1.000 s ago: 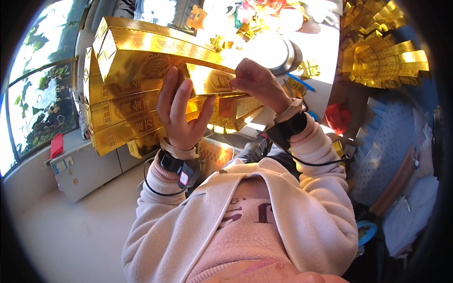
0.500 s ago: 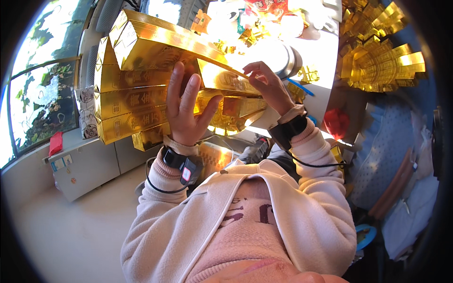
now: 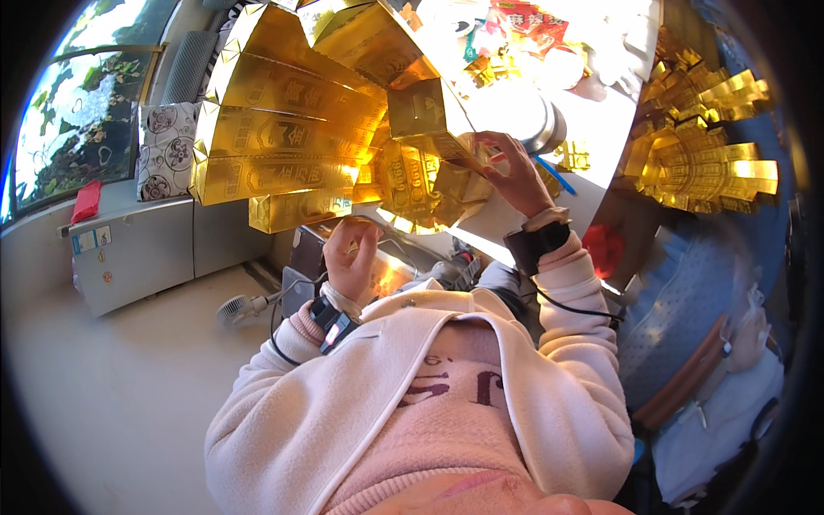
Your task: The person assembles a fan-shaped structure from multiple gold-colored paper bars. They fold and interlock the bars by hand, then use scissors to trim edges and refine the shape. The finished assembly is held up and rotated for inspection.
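A large fan of folded gold foil paper (image 3: 296,129), made of several long box-like segments, spreads in front of me at the upper left. My right hand (image 3: 519,180) pinches the paper's right-hand edge between thumb and fingers. Lower down, my left hand (image 3: 350,257) has its fingers curled together at the fan's bottom edge, beside the lowest gold segment. Its fingertips are partly hidden against the foil. Dark bands with cables circle both wrists.
Beyond stands a bright white table (image 3: 592,137) bearing a round metal container (image 3: 536,129), a blue strip (image 3: 555,176) and red packets (image 3: 532,26). More gold paper fans (image 3: 704,167) lie at the right. A grey cabinet (image 3: 142,257) sits below the window at left.
The gold paper fan has tilted and opened toward me, showing more of its inner segments. My left hand dropped from its front, spread fingers curling at the lower edge. My right hand shifted slightly right and down.
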`<state>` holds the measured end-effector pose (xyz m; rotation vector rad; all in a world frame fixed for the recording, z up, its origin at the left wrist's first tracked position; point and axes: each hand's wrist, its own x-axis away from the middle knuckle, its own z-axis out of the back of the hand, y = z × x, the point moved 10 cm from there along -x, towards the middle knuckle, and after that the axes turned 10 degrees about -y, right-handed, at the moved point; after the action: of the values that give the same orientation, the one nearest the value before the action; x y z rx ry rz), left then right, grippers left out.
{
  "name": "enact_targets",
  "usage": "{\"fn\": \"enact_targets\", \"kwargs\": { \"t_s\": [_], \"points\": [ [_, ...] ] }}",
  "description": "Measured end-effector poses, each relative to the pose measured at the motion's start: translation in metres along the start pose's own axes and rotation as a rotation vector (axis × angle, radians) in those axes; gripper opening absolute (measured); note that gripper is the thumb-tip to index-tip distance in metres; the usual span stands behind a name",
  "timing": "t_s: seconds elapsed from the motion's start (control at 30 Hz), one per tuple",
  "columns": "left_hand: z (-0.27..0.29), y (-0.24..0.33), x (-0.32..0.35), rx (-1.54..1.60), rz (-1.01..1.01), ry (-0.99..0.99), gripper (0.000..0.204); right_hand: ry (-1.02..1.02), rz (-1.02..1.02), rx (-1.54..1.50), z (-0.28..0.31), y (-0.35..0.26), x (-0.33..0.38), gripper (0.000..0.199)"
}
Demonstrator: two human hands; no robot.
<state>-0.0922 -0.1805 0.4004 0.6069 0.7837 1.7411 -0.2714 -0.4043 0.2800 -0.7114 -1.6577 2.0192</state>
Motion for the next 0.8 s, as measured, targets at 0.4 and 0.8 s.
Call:
{"fn": "enact_targets", "kwargs": {
  "t_s": [0.4, 0.8],
  "points": [
    [-0.023, -0.156, 0.005, 0.939, 0.695, 0.178, 0.083, -0.033, -0.039, 0.001, -0.007, 0.016, 0.000, 0.057],
    [0.005, -0.202, -0.048, 0.797, 0.525, 0.124, 0.065, 0.007, -0.109, -0.019, -0.033, 0.004, 0.028, 0.052]
  ]
}}
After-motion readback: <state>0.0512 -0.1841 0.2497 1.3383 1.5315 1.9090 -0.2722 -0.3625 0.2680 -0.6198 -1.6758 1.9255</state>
